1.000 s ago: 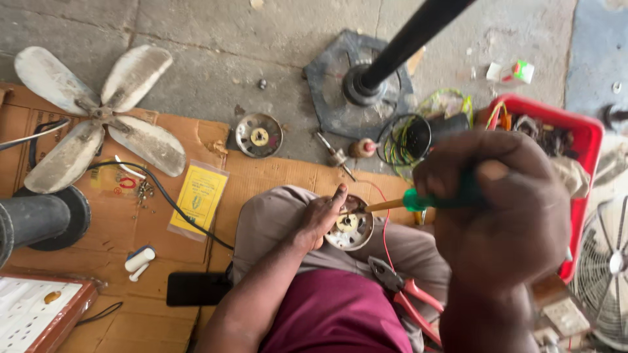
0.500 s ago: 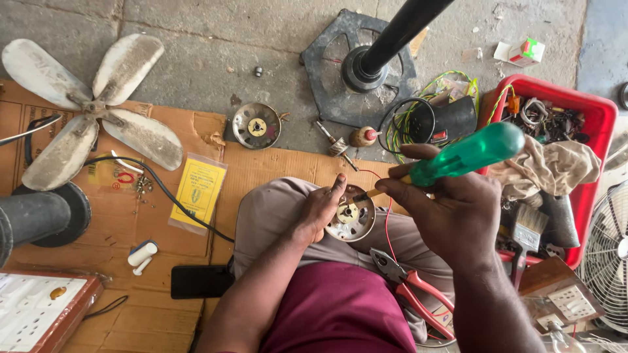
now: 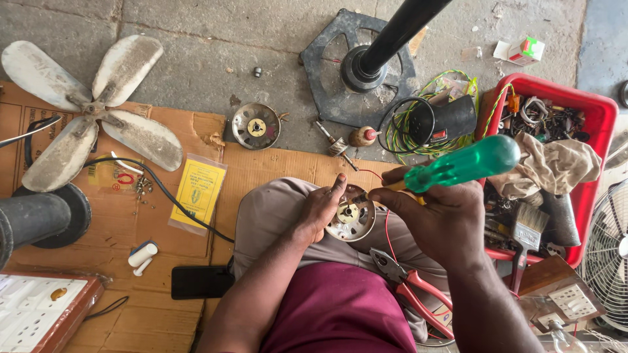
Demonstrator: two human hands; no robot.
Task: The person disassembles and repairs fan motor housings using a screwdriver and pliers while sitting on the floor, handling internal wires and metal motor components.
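Screwdriver (image 3: 458, 165) tip meets round motor plate (image 3: 352, 221) on the person's lap.
Right hand (image 3: 439, 219) fingers are wrapped tight on the green handle; left hand (image 3: 320, 208) grips the plate's rim. Best kept steady, tip squarely seated, red pliers (image 3: 412, 287) just beside.

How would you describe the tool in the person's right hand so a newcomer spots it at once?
Start at the red plastic bin on the right and look just left of its near corner. There the right hand holds a screwdriver slanting down towards the round metal motor part on the lap. Its translucent green handle sets it apart from the red-handled pliers lying below.
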